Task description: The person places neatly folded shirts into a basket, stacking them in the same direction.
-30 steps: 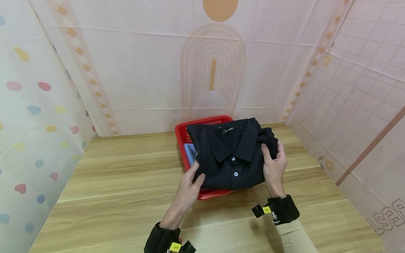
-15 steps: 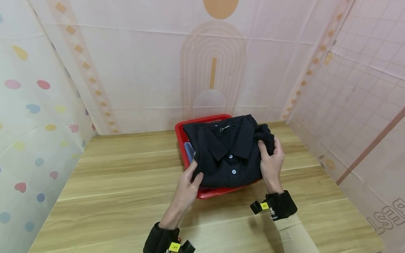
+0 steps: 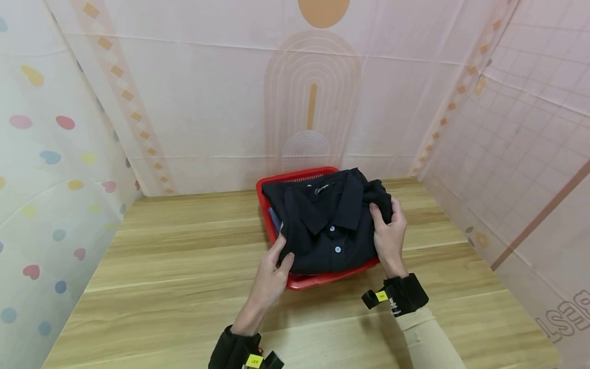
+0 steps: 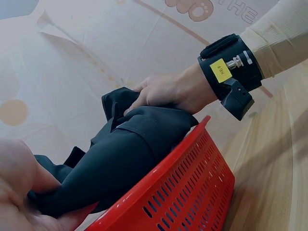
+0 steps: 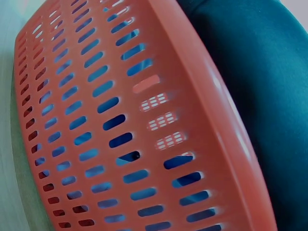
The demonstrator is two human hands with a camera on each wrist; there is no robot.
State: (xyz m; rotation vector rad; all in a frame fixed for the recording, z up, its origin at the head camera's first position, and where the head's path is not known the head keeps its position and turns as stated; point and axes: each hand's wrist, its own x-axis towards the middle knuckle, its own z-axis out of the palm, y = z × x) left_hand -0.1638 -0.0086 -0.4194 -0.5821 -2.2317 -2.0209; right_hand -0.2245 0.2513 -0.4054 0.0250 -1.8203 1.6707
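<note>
A folded black collared shirt (image 3: pixel 318 241) with pale buttons lies over the opening of a red plastic basket (image 3: pixel 318 280). My left hand (image 3: pixel 269 274) pinches the shirt's left edge between thumb and fingers, by the basket's near left rim. With my right hand (image 3: pixel 389 236) I grip the bunched right side, thumb on top. In the left wrist view the black shirt (image 4: pixel 115 154) sits at the rim of the slotted basket (image 4: pixel 192 178). Blue cloth (image 3: pixel 275 220) shows beneath the shirt at the basket's left side. In the right wrist view the basket wall hides the right hand.
The basket stands on a wood-grain table (image 3: pixel 184 277), near its back edge. Patterned cloth sheets (image 3: pixel 207 102) hang behind and at both sides. Black straps with small cameras (image 3: pixel 401 294) circle both wrists.
The shirt and my right hand have shifted left and settled over the basket, covering more of the blue cloth. More of the basket's near right rim shows. The left hand keeps its hold.
</note>
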